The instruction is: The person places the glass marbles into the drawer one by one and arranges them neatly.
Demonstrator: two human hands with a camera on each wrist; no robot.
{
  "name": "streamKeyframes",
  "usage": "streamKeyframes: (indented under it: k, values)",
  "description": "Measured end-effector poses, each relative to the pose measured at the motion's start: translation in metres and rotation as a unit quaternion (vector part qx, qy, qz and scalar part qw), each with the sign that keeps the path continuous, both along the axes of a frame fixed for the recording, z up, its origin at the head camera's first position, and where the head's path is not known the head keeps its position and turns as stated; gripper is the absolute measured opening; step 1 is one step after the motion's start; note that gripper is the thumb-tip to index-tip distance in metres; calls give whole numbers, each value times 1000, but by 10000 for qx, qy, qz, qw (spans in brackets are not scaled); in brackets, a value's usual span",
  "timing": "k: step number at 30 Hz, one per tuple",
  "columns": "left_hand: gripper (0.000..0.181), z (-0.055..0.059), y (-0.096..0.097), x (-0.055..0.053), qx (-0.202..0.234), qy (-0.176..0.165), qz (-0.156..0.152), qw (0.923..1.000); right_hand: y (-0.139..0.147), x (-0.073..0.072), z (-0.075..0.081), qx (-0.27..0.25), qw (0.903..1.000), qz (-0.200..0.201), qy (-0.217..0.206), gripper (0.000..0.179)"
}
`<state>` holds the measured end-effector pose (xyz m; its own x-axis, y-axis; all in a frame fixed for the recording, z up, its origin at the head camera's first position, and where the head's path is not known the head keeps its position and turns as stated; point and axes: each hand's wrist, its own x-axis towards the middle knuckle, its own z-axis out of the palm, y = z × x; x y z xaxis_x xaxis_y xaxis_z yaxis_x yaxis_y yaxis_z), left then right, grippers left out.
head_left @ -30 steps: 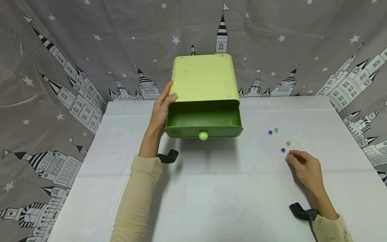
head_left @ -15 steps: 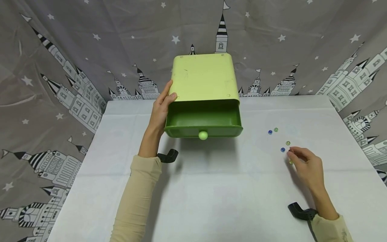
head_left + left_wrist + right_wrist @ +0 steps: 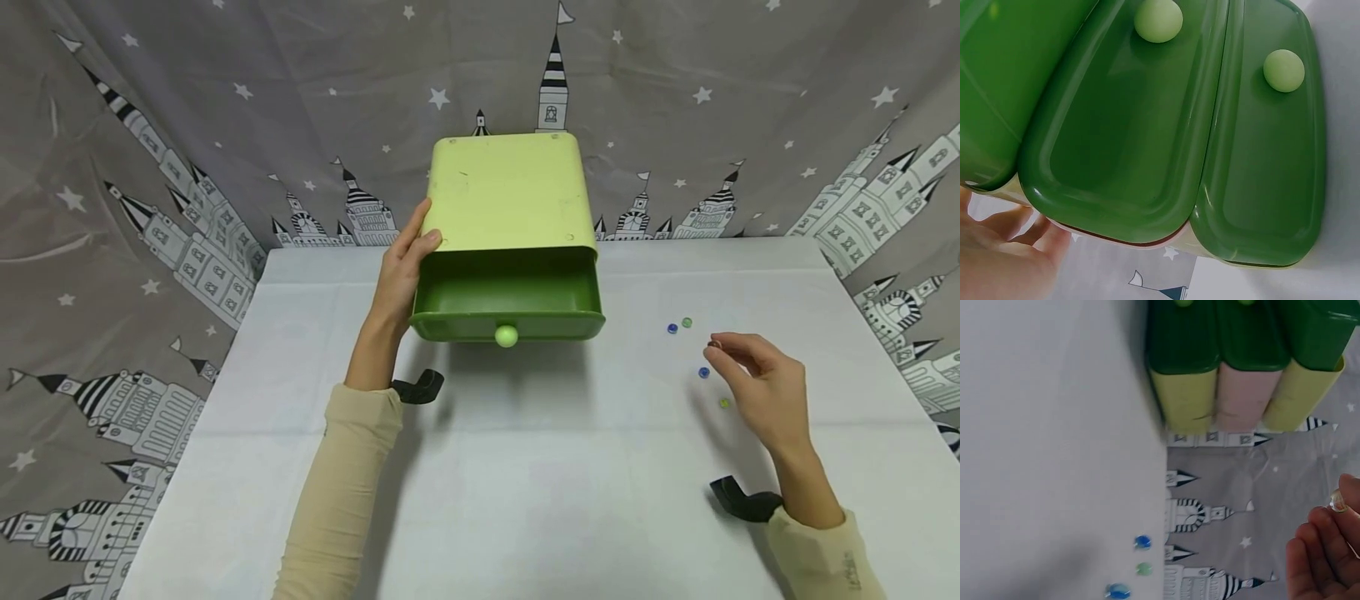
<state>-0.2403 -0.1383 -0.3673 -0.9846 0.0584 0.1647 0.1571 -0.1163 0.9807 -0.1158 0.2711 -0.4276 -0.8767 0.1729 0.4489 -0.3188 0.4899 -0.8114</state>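
A small drawer cabinet [image 3: 510, 192] with a pale yellow top stands at the table's back; its top green drawer [image 3: 457, 327] is pulled out and bare inside. My left hand [image 3: 399, 275] rests along the cabinet's left side, thumb at the top's front corner. Between thumb and fingertips, my right hand [image 3: 768, 392] pinches a small clear glass pebble [image 3: 1337, 501] above the table. Near that hand lie a blue pebble [image 3: 704, 372] and a yellow-green one [image 3: 723, 403]. Farther back, another blue pebble [image 3: 672, 328] sits beside a green one [image 3: 687, 322].
Two lower drawers, the middle one [image 3: 1116, 125] and the bottom one [image 3: 1260, 150], are pushed in, each with a round pale knob. A white cloth [image 3: 510, 500] covers the table. Behind it hangs a grey curtain [image 3: 300, 75] printed with castles.
My right hand has lifted the pinched pebble off the table and moved slightly away from me, uncovering the yellow-green pebble; another yellowish one is now out of sight. My left hand stays put.
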Motion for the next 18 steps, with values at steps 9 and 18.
streamKeyframes:
  k: [9, 18]
  values:
    - [61, -1, 1, -1, -38, 15, 19, 10000, -23, -2, 26, -351, 9971, 669, 65, 18]
    - [61, -1, 0, -1, -50, -25, 44, 10000, -50, -12, 40, -1019, 9789, 1653, 635, 22]
